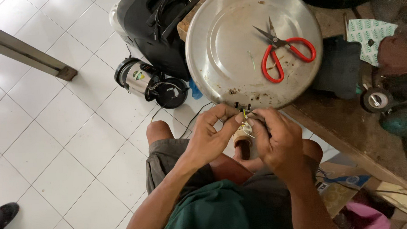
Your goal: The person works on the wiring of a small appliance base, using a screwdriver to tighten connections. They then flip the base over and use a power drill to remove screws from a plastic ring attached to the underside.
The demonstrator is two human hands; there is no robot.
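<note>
Left hand [212, 133] and right hand [274, 141] both in narrow pinching grip on thin yellow-and-white wires [246, 122], just below round steel lid [228, 49] on wooden bench [345, 122]; red-handled scissors [284, 51] atop lid.

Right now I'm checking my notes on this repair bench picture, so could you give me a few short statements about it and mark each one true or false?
1. The scissors with red handles lie on the round metal lid. True.
2. The left hand and right hand are apart, one on the floor. False: both meet at the thin wires by the lid's edge.
3. A roll of black tape sits on the wooden bench. True.
4. The floor is covered in dark carpet. False: it is white tile.
5. The scissors are in the right hand. False: they lie untouched on the lid.
</note>
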